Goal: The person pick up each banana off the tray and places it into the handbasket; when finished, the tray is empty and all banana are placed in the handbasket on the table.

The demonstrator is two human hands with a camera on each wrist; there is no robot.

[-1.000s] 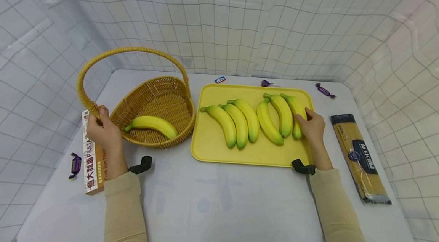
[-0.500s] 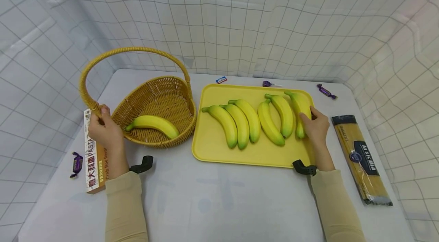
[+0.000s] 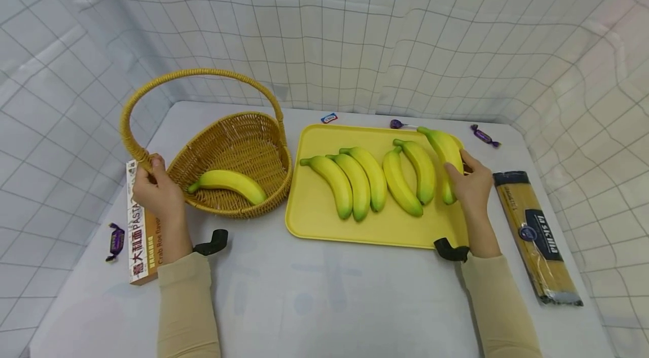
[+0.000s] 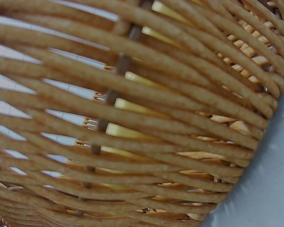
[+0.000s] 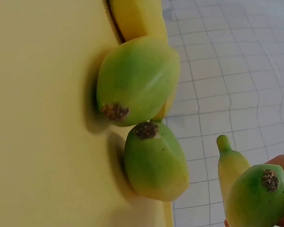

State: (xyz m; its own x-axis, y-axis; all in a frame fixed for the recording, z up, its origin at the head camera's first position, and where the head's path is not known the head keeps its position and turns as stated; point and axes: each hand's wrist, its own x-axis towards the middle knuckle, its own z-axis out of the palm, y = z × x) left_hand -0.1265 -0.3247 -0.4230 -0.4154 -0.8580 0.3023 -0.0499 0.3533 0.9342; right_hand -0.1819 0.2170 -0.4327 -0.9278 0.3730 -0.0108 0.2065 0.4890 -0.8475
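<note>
My left hand (image 3: 161,191) grips the lower left end of the handle of a woven basket (image 3: 238,138). One banana (image 3: 230,182) lies inside the basket; in the left wrist view the basket's wicker wall (image 4: 132,109) fills most of the frame. My right hand (image 3: 472,184) pinches a banana (image 3: 446,149) between thumb and fingers, raised over the right side of the yellow tray (image 3: 345,231). The right wrist view shows this held banana (image 5: 258,198) lifted clear of the tray surface. Several other bananas (image 3: 358,186) lie in the tray, in two groups.
A pasta box (image 3: 144,234) lies beside the left forearm, with a purple wrapped candy (image 3: 115,242) left of it. A spaghetti packet (image 3: 537,237) lies at the right. Behind the tray are a small wrapped sweet (image 3: 329,118), a lollipop (image 3: 397,124) and another purple candy (image 3: 485,136).
My right hand has lifted the rightmost banana from the tray, moving slightly to the right and away from the neighbouring bananas. The left hand keeps its grip on the basket handle.
</note>
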